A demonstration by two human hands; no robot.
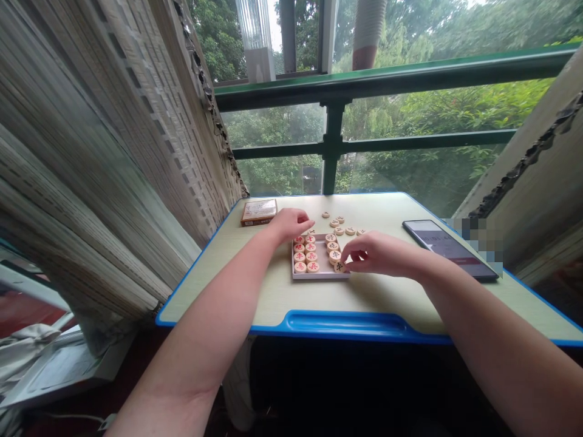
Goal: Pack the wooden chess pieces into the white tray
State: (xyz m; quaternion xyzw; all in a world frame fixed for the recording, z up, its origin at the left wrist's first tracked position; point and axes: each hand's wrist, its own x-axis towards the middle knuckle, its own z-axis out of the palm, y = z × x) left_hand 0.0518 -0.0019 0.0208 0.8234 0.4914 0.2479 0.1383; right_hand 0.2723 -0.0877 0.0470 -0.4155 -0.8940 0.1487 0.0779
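A shallow white box (321,276) holds round wooden Chinese chess pieces. Red-lettered pieces (312,267) fill two columns on its left, and black-lettered pieces (332,246) line its right side. My right hand (378,252) pinches a black-lettered Chinese chess piece (338,267) at the box's near right corner, where the piece leans slightly. Over the far left corner is my left hand (291,223), its fingers curled and close together; what they hold, if anything, is hidden. One loose piece (311,231) lies by its fingertips, just beyond the box.
Several loose pieces (350,230) lie on the table behind the box. The box's lid (259,211) or carton stands at the far left. A phone (450,249) lies at the right. The table (268,291) has a blue rim with a trough (346,323) in front.
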